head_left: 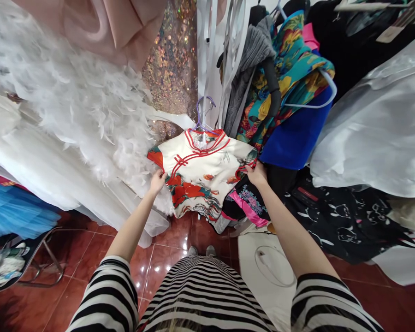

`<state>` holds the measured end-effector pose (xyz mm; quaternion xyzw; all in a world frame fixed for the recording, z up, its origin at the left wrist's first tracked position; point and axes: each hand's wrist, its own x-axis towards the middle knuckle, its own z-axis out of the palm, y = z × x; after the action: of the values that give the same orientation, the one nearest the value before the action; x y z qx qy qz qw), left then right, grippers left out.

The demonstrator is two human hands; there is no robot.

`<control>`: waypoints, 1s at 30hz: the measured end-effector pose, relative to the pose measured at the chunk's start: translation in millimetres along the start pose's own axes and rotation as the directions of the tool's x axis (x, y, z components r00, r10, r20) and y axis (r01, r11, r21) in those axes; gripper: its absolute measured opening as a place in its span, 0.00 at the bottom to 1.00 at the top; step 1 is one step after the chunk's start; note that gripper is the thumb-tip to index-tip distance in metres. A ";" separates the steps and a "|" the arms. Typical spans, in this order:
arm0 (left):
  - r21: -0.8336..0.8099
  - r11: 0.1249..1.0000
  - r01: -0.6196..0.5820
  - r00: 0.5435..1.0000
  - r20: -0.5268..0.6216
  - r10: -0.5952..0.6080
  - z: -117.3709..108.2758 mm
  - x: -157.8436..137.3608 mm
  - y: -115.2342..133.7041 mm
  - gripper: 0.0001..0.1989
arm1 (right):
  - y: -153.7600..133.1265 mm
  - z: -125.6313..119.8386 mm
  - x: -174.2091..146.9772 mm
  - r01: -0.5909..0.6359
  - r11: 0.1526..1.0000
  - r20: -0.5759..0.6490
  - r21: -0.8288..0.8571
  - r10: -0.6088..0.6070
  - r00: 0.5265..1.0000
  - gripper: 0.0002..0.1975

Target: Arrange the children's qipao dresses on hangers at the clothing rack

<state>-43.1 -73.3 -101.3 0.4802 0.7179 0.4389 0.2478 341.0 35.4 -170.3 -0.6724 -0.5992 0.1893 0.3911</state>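
A cream short-sleeved qipao-style top (pixel 207 163) with red piping, knot buttons and red floral print hangs in front of me on a purple hanger (pixel 202 121). My left hand (pixel 157 180) pinches the edge of its sleeve on the left. On the other side, my right hand (pixel 257 174) grips the red-trimmed sleeve hem. Between both hands the top is spread out, its front facing me. Under its lower right part shows a black floral garment (pixel 247 200) with a pink band.
White feathered clothing (pixel 100 106) and a sequined fabric (pixel 173 64) hang at left. On the right are a teal floral garment (pixel 280 69), a blue cloth (pixel 293 138) and a white satin piece (pixel 373 129). A chair (pixel 50 263) stands on red floor tiles (pixel 173 235).
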 end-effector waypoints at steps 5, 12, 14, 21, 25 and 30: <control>0.048 0.999 0.004 1.000 -0.009 -0.004 -0.2 -0.7 0.1 0.11 | -8.4 -3.6 -0.8 -0.061 0.998 -0.029 0.002 0.061 0.998 0.19; 0.086 0.996 0.012 1.000 -0.008 -0.011 0.6 -3.7 3.0 0.12 | -8.8 -5.0 -0.5 -0.092 0.978 -0.029 0.188 0.099 0.995 0.14; 0.090 0.996 0.014 1.000 -0.010 -0.013 1.1 -4.3 2.3 0.12 | -10.0 -4.4 -1.9 -0.133 0.933 0.020 0.336 0.134 0.991 0.14; 0.081 0.997 0.022 0.999 -0.041 -0.018 2.2 -2.5 -6.4 0.11 | -20.7 -6.3 -6.5 -0.259 0.700 0.127 0.666 0.236 0.963 0.17; 0.064 0.998 -0.003 1.000 -0.019 0.005 1.9 -5.8 -12.6 0.06 | -23.8 -5.1 -18.3 -0.209 0.718 0.032 0.664 0.252 0.967 0.15; 0.054 0.997 -0.063 0.997 -0.042 0.066 3.2 -22.0 -21.7 0.11 | -26.7 -1.5 -60.1 -0.058 0.691 -0.037 0.721 0.122 0.992 0.32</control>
<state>-41.7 -95.3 -123.1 0.4999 0.7185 0.4380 0.2053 311.9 -23.1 -162.1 -0.5022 -0.4278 0.3993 0.6366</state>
